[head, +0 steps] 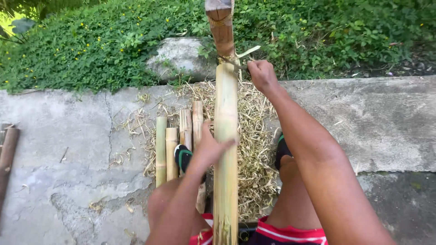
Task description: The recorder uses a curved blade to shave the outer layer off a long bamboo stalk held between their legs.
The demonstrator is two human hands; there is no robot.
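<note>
A long pale bamboo pole (225,109) runs from my lap up the middle of the view. Its far end meets an upright brown wooden post (221,27). My left hand (211,146) grips the pole at mid-length. My right hand (261,75) is closed on the handle of a blade (236,64) that lies across the pole's far end. Several shorter bamboo pieces (178,143) lie side by side on the ground left of the pole, partly under my left foot.
Dry bamboo shavings (256,149) cover the cracked concrete (68,136) around my feet in dark sandals (182,156). A grey rock (179,56) and green plants (91,41) lie beyond. A brown stick (7,154) rests at the left edge.
</note>
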